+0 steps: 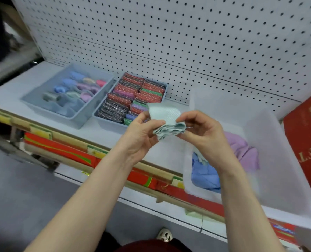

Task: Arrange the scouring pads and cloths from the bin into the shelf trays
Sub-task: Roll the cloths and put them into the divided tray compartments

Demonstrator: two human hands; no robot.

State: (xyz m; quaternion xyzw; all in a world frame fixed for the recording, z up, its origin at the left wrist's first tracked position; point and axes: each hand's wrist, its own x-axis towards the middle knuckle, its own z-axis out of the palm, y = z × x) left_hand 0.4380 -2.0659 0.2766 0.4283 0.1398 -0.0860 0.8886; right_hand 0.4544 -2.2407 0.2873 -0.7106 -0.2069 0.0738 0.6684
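I hold a pale green folded cloth (166, 120) in front of me above the shelf edge. My left hand (142, 135) grips its left side and my right hand (203, 131) pinches its right side. Behind it, a grey tray (162, 95) is packed with rows of glittery scouring pads (132, 95). Left of that, another grey tray (33, 99) holds rolled pastel cloths (78, 88). At the right, a translucent white bin (287, 179) contains a lilac cloth (243, 151) and a blue cloth (203, 173).
A white pegboard (187, 33) backs the white shelf (9, 88). A red carton (307, 135) leans at the far right. Red and green boxes (60, 148) lie on the lower shelf. My shoe (164, 234) shows on the grey floor.
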